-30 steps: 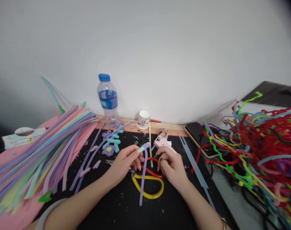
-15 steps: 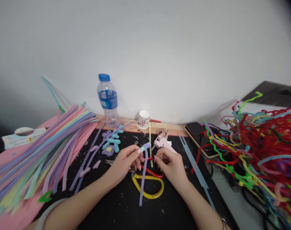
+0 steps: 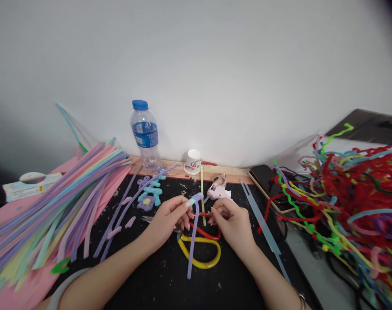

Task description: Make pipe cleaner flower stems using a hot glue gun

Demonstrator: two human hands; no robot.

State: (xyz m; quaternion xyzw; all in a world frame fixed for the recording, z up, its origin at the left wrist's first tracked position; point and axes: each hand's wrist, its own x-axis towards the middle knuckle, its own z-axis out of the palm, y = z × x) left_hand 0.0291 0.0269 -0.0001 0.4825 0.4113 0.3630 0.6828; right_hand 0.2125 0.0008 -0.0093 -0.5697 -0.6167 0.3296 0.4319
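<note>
The left hand [image 3: 173,219] comes in with its grip closed, thumb and forefinger pinching a purple fuzzy stem [image 3: 192,245] by its turquoise-and-purple end; the stem's long part hangs between the hands, in front of the scissors' yellow handle [image 3: 212,263]. The right hand [image 3: 234,221] faces it, fingers curled, tips drawn together; I cannot tell whether its grip holds anything. At the back of the counter [image 3: 230,173] stand a blue-capped clear bottle [image 3: 146,134], contents unclear, label unreadable, and a red-printed white paper cup [image 3: 194,162].
</note>
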